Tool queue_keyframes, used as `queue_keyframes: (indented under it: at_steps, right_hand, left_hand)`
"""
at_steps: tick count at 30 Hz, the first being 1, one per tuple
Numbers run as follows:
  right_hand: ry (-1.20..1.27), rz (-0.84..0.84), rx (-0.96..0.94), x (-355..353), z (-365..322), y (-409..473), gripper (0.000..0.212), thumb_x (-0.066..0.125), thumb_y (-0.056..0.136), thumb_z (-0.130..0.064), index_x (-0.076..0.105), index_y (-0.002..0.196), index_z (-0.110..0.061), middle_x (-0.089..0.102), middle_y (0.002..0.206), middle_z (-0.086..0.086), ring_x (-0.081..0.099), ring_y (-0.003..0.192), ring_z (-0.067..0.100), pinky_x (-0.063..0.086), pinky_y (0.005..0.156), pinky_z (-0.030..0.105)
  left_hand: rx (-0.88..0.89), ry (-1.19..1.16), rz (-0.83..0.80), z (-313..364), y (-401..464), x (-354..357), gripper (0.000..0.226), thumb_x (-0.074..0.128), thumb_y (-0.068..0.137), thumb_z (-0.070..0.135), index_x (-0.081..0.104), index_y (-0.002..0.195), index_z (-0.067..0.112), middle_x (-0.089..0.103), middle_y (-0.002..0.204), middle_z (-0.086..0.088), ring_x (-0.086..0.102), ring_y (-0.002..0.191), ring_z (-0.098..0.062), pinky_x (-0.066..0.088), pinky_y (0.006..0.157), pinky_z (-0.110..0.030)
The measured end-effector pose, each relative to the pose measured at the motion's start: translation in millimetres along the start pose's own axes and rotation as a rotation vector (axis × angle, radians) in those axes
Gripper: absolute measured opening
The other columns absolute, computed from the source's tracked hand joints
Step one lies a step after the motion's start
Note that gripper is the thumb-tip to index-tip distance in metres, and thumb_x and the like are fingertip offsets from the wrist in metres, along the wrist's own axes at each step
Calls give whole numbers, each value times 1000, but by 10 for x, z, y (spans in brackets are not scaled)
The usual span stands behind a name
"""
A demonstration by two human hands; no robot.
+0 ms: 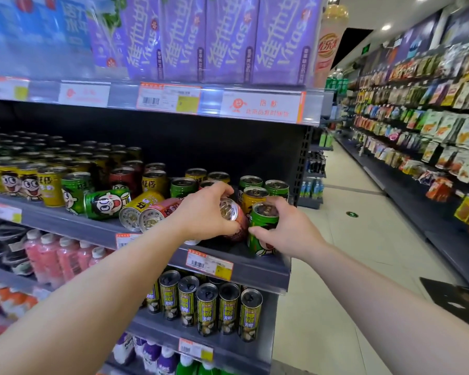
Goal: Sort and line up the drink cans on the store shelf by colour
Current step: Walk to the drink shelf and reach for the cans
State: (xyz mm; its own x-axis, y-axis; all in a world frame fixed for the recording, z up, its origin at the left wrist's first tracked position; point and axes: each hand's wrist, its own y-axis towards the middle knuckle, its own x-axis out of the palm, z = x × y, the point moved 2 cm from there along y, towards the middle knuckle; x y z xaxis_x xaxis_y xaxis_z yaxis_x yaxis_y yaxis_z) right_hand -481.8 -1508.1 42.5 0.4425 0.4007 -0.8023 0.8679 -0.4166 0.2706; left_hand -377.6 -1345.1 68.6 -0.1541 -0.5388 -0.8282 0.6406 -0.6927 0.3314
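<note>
Single head-worn wide-angle view, looking forward and slightly down at close range onto the can shelf [255, 262]; both forearms reach in from the bottom edge. Aisle floor [344, 201] recedes at right, upper shelf stock probably motion-blurred.

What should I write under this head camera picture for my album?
Left hand grips a tilted red can while right hand holds an upright green can on the mixed-up shelf.
</note>
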Motion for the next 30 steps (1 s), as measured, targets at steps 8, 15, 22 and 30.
queue_keyframes:
  at_steps: [8, 15, 22, 30]
  right_hand:
    - [-223, 27, -120, -42, -105, -8, 97, 69, 65, -66, 27, 144, -29, 40, 142, 4, 35, 130, 24, 34, 107, 40]
    - [-287, 233, -335, -54, -392, -52, 74, 67, 70, -62, 47, 133, -28, 55, 124, -1, 44, 118, 23, 35, 98, 39]
    - [-247, 210, -533, 464, -884, -288, 50, 70, 76, -44, 58, 120, -26, 59, 104, -7, 53, 99, 18, 46, 81, 31]
    - [-601, 258, -326, 1001, -1163, -196, 93, 86, 44, -54, 55, 125, -22, 60, 108, 3, 57, 89, 24, 48, 68, 37]
  left_hand:
    - [38, 3, -46, -91, 20, 84, 103, 77, 63, 59, 27, 146, 25, 46, 144, 3, 47, 128, -15, 42, 104, -33]
    - [-13, 176, 79, -530, -299, -449, 99, 82, 58, 55, 38, 141, 25, 48, 139, 2, 40, 129, -18, 37, 106, -38]
    - [-27, 355, 129, -1044, -633, -522, 96, 62, 48, 76, 44, 132, 32, 51, 119, 5, 46, 111, -19, 37, 92, -33]
    - [177, 506, 263, -1476, -534, -397, 88, 74, 46, 68, 53, 119, 25, 59, 92, 5, 57, 85, -23, 42, 74, -38]
